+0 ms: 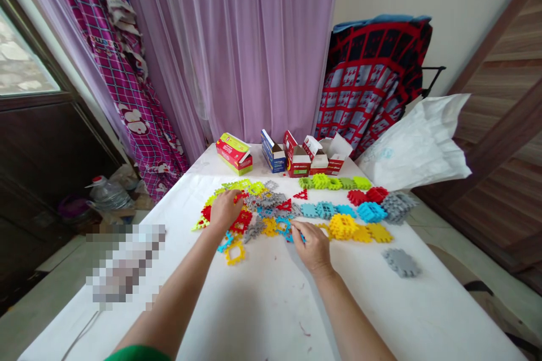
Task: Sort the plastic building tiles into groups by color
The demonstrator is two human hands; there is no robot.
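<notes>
A loose pile of toothed plastic pieces (266,200) in gray, red, blue, yellow and green lies mid-table. My left hand (225,210) is over the pile's left part, its fingers bent down at a red piece (242,221); the fingertips are hidden. At the pile's right front edge, my right hand (312,245) has thumb and forefinger closed near a blue piece (283,227); whatever they grip is too small to make out. Sorted stacks lie to the right: green (322,181), light blue (325,210), yellow (342,227), red (358,197) and gray (398,207).
Several opened cardboard boxes (297,161) stand along the back edge of the white table (262,304). A white sack (417,144) leans at the right back. Near the right edge lies a flat gray piece (401,263). A blurred object with a cable (82,333) is at left.
</notes>
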